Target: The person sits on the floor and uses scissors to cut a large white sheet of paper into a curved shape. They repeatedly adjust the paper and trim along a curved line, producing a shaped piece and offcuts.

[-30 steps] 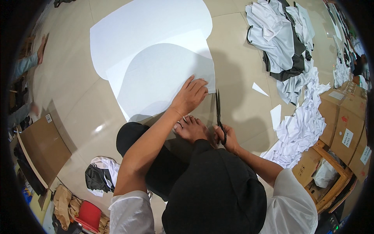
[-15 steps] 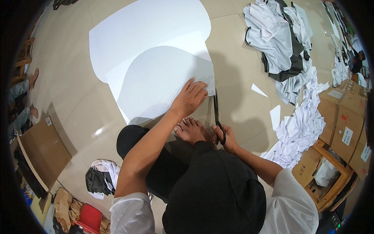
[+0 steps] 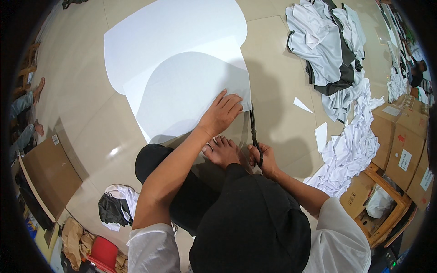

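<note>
A large white sheet [image 3: 182, 82] with curved outlines, fabric or paper, lies flat on the tiled floor before me. My left hand [image 3: 221, 112] rests on its near right corner, fingers outstretched and pressing down. In my right hand [image 3: 264, 159] are black-handled scissors [image 3: 253, 125], gripped by the finger loops. Their blades point away from me, and the tips reach the sheet's right edge beside my left fingertips. How far the blades are apart is hard to make out. My bare foot [image 3: 223, 152] stands between the two hands, just short of the sheet.
White and dark grey garments [image 3: 323, 45] lie heaped at the far right. White scraps [image 3: 346, 150] pile up below them, near cardboard boxes [image 3: 400, 145]. Two small offcuts lie nearer the sheet. A cardboard panel [image 3: 52, 173] and a red object [image 3: 104, 254] are at left, with another person's feet [image 3: 39, 91] beyond.
Almost nothing has moved. The scissors have shifted very slightly at the sheet's edge, while my left hand stays on the corner.
</note>
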A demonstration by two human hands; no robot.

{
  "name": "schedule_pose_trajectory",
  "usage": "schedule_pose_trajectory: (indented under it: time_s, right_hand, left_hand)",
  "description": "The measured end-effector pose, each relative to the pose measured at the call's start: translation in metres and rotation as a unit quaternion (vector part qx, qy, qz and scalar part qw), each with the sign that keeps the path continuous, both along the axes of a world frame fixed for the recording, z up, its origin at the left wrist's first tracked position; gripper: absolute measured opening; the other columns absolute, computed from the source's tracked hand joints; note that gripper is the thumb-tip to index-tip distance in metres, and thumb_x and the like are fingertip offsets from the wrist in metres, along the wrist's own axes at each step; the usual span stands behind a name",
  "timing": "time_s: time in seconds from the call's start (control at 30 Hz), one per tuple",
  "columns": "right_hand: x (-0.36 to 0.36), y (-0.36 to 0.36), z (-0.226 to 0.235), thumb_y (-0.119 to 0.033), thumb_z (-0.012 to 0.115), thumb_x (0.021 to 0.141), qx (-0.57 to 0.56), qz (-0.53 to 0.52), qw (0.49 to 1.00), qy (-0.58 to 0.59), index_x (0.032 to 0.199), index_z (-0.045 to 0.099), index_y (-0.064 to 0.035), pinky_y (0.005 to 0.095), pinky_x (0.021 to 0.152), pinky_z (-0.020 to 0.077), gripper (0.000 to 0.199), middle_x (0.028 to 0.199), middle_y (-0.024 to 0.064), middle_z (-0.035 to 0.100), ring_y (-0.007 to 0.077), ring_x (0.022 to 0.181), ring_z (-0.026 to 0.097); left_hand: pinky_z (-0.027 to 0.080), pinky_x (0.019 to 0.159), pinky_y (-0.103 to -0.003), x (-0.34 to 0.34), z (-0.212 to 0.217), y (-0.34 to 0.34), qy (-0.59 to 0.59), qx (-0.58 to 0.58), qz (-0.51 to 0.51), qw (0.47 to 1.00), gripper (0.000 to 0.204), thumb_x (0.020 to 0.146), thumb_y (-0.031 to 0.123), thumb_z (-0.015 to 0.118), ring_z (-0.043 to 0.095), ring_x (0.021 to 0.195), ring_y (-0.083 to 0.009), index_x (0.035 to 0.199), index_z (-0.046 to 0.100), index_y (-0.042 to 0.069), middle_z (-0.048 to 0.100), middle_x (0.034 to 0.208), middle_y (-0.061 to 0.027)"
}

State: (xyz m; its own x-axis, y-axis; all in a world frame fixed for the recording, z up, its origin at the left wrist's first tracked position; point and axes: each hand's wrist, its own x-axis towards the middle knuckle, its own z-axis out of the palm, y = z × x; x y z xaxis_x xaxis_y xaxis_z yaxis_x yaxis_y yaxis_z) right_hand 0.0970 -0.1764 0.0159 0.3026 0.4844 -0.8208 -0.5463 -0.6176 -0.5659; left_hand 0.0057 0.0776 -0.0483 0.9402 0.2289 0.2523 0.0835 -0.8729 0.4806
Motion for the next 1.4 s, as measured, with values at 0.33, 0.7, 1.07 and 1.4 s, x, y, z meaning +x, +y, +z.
schedule_pose_trajectory:
  time_s: [0.33, 0.7, 1.07, 1.4]
  right_hand:
    - [0.0010, -0.0026, 0.0001, -0.027, 0.075, 0.107, -0.012, -0.004, 1.000, -0.003, 0.086, 0.066, -0.0068, 0.0302, 0.054, 0.0488, 0.030, 0.068, 0.0010, 0.064, 0.0115, 0.055, 0.059]
    - [0.0016, 0.0012, 0.0047, -0.025, 0.076, 0.106, -0.027, -0.008, 1.000, -0.003, 0.086, 0.065, -0.0069, 0.0299, 0.053, 0.0479, 0.029, 0.068, 0.0010, 0.063, 0.0108, 0.054, 0.057]
    - [-0.0005, -0.0051, 0.0013, -0.028, 0.077, 0.105, -0.022, 0.012, 0.999, -0.026, 0.088, 0.068, -0.0042, 0.0285, 0.052, 0.0492, 0.031, 0.068, 0.0001, 0.064, 0.0092, 0.054, 0.058]
    - [0.0019, -0.0069, 0.0052, -0.029, 0.080, 0.103, -0.040, 0.029, 0.999, -0.018, 0.095, 0.071, -0.0007, 0.0288, 0.057, 0.0470, 0.031, 0.075, 0.0011, 0.067, 0.0095, 0.062, 0.058]
  left_hand:
    - [0.040, 0.129, -0.056, 0.0011, 0.0019, -0.0003, -0.014, -0.014, 0.003, 1.000, 0.018, 0.102, 0.019, 0.075, 0.060, 0.141, -0.0276, 0.115, 0.066, 0.011, 0.065, 0.138, -0.0073]
    - [0.036, 0.132, -0.054, -0.0002, -0.0008, -0.0002, -0.001, 0.008, 0.000, 1.000, 0.017, 0.105, 0.024, 0.069, 0.056, 0.144, -0.0246, 0.118, 0.067, 0.013, 0.064, 0.141, -0.0050]
    - [0.036, 0.132, -0.054, 0.0003, -0.0011, -0.0004, -0.001, 0.002, 0.001, 1.000, 0.016, 0.105, 0.023, 0.070, 0.056, 0.144, -0.0248, 0.116, 0.067, 0.013, 0.064, 0.141, -0.0053]
    - [0.040, 0.129, -0.057, 0.0016, 0.0019, -0.0004, -0.019, -0.028, 0.005, 0.999, 0.025, 0.099, 0.022, 0.078, 0.060, 0.140, -0.0288, 0.117, 0.066, 0.010, 0.064, 0.138, -0.0079]
